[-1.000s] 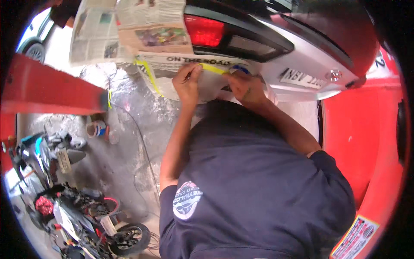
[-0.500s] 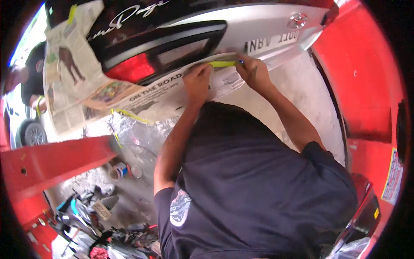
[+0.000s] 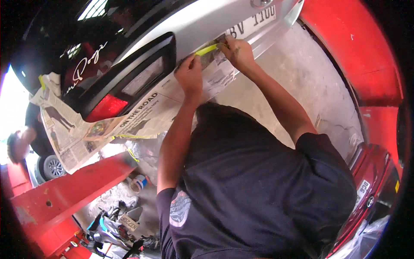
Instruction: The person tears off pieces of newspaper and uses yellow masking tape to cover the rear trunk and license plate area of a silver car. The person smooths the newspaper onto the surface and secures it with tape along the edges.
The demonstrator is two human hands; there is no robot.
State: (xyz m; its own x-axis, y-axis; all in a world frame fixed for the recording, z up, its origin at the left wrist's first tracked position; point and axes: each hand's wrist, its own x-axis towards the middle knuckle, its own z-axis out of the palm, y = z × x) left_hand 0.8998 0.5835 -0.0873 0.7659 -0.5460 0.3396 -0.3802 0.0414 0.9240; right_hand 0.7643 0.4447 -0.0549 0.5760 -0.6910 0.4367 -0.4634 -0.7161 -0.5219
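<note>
My left hand (image 3: 189, 78) pinches one end of a short strip of yellow masking tape (image 3: 207, 50) at the top edge of a newspaper sheet (image 3: 142, 116). The strip's other end is between the fingers of my right hand (image 3: 239, 55), just below the number plate (image 3: 254, 22). Between my hands the tape lies along the silver car's tailgate (image 3: 200, 23), over the paper's edge; how firmly it sticks I cannot tell. The newspaper hangs below and around the tail light (image 3: 108, 108), with more yellow tape along its lower edge.
A red steel beam (image 3: 77, 181) crosses at lower left, near a paint can (image 3: 139, 183) and a motorcycle (image 3: 110, 228). Another person (image 3: 36, 125) is at the far left. A dark red car (image 3: 366, 190) stands behind me at right, beside a red post (image 3: 379, 125).
My view has turned, so the car and newspaper appear tilted and further left. Both hands still hold the tape, now close against the tailgate. The other person's head has lowered.
</note>
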